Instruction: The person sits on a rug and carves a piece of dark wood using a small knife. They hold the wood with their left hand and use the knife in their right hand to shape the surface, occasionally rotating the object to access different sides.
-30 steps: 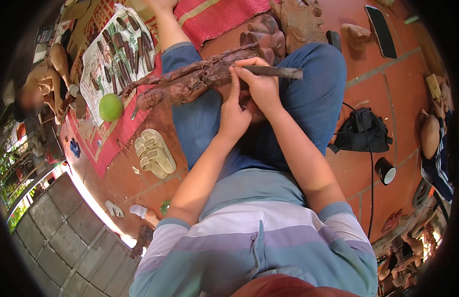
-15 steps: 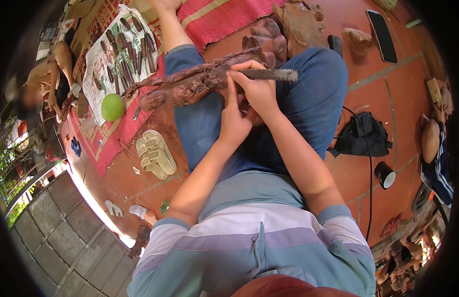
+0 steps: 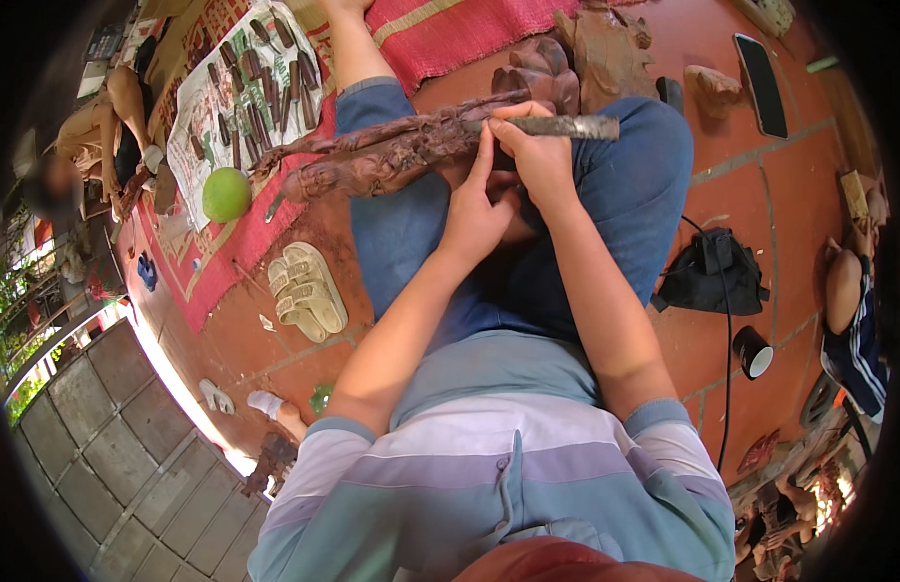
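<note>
A long reddish-brown wood carving point(image 3: 372, 170) with knobbly relief lies across my bent legs. My right hand point(image 3: 539, 160) is closed in a pinch on a flat grey carving tool point(image 3: 590, 127), whose wide end points right, past my knee. Its other end meets the carving under my fingertips. My left hand point(image 3: 477, 209) is beside the carving's near side, with the index finger stretched up to the tool's working end and the thumb toward my right hand. The remaining left fingers are partly hidden and seem to hold the carving.
Several dark-handled tools lie on a white sheet point(image 3: 193, 102) at the far left, near a green round fruit point(image 3: 227, 195). Beige sandals point(image 3: 307, 291) rest left of me. To the right are a phone point(image 3: 760, 85), black bag point(image 3: 714, 274), cable point(image 3: 728, 369) and cup point(image 3: 753, 352). Other people sit at both sides.
The whole view has shifted slightly, so the carving and both hands appear farther right. My grip on the tool looks the same, and the tool remains against the carving.
</note>
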